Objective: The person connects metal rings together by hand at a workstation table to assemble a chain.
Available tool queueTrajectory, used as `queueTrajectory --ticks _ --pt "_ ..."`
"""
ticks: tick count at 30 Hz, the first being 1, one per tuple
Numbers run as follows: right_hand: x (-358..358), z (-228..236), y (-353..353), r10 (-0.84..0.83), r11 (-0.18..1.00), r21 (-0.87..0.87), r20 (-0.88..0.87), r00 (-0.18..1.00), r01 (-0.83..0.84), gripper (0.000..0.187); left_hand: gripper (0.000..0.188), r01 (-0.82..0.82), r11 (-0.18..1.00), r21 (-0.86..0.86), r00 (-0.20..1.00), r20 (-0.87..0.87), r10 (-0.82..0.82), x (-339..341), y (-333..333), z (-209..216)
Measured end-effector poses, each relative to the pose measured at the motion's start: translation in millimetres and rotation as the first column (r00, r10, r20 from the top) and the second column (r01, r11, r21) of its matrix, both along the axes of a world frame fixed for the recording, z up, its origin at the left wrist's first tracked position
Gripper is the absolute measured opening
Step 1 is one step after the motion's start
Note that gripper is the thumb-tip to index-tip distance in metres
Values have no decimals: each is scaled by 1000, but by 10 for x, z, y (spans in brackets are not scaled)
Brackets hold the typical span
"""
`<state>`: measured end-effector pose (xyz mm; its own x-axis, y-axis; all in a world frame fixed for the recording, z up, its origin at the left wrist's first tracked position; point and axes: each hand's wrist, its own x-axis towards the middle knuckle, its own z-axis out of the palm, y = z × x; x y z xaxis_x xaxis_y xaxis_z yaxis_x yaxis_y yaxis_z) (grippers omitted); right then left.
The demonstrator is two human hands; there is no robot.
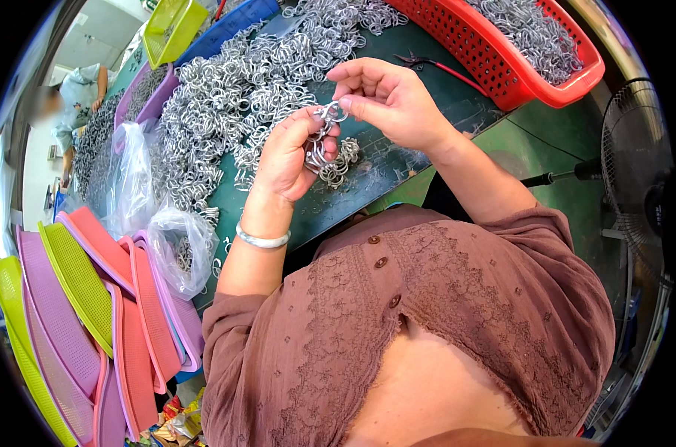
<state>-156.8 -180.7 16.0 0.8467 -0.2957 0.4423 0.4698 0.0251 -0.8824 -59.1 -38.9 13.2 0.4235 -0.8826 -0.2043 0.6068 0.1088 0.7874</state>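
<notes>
Held rings (329, 114): a small cluster of silvery metal rings between the two hands, above the near part of the tabletop (386, 175); more of them sit within the left palm. Whether they are linked is too small to tell.
Left hand (284, 155): fingers curled around the rings, thumb and forefinger gripping the upper ones.
Right hand (401, 104): thumb and forefinger pinched on a ring beside the left fingertips, the other fingers loosely bent.
Small pile (343, 162): similar rings on the tabletop, just beside the left hand's fingers.
Large heap (234, 100): a broad spread of the same silvery rings, beyond and left of the hands.
Red basket (457, 41): perforated, at the far right, with many metal pieces in it.
Pliers (457, 74): red-handled, lying between the right hand and the red basket.
Clear plastic bag (175, 249): near the left forearm, some metal pieces showing through.
Stacked baskets (73, 298): pink, purple and yellow-green, tilted together at lower left.
Bracelet (262, 237): pale, around the left wrist.
Fan (636, 149): caged, well apart at the right.
Another person (81, 104): far left, past the heap.
</notes>
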Motion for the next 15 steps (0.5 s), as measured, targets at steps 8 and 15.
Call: queueTrajectory --ticks 8,15 --pt "-3 -28 -22 -27 999 19 -30 999 28 22 15 0 1000 -7 1000 -5 0 -9 22 26" --pt "-14 -40 -65 -101 995 -26 -45 994 100 24 37 49 992 -117 998 53 -43 9 64 6"
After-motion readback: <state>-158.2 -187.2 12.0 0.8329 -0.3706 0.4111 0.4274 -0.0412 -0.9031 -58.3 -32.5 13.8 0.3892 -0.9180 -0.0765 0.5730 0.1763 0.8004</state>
